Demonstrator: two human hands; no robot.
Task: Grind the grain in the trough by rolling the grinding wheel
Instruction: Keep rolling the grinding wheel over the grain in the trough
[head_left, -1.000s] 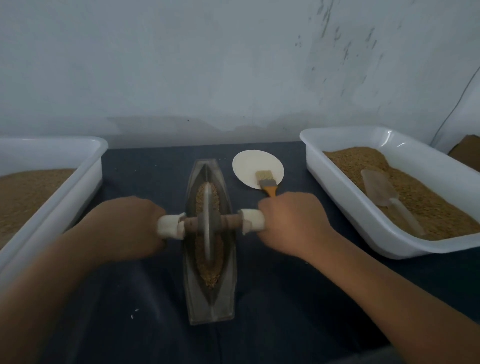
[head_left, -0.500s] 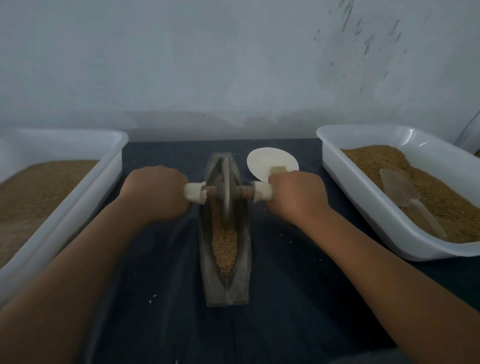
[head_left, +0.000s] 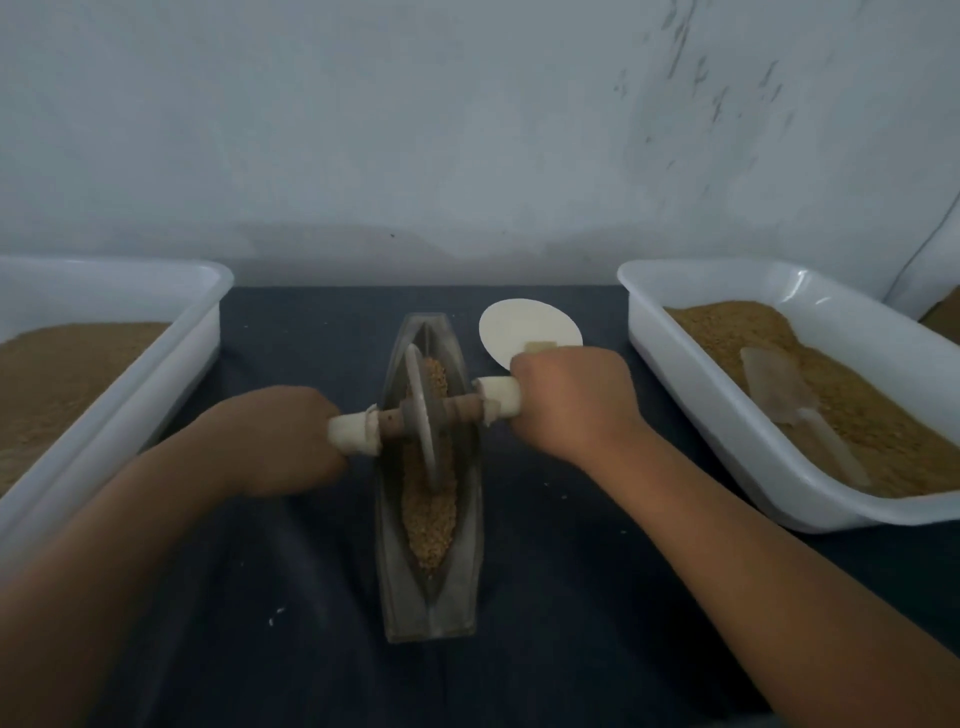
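My L hand (head_left: 280, 436) is fisted tight round the white-wrapped L end of the axle (head_left: 462, 410), knuckles up. My R hand (head_left: 571, 400) grips the R end the same way. Fingertips are tucked under both fists, so I can't see them. The axle runs btw the hands on a slant, w/ the R hand a bit further from me than the L.

Mid-axle, right btw my fists, the grinding wheel (head_left: 423, 447) stands on edge in the trough (head_left: 431, 618). It leans slightly, lower rim down in the grain (head_left: 428, 514). The trough is a long boat-shaped piece lying lengthwise away from me. It passes under the axle, and its near end sits btw my forearms. Grain shows in the groove on both sides of the wheel, mostly on the side nearer me than the hands.

Just beyond the R hand a pale round disc (head_left: 519, 325) lies flat on the table (head_left: 311, 649), partly hidden by my knuckles. A small tan bit (head_left: 540, 346) pokes out there; can't tell what it is.

Further out past the R hand is a white tub (head_left: 727, 431) of brown grainy stuff, w/ a clear scoop (head_left: 774, 389) lying on top. Out past the L hand is a 2nd white tub (head_left: 135, 405), same brown fill. The table is dark, w/ a few pale specks by my L forearm.
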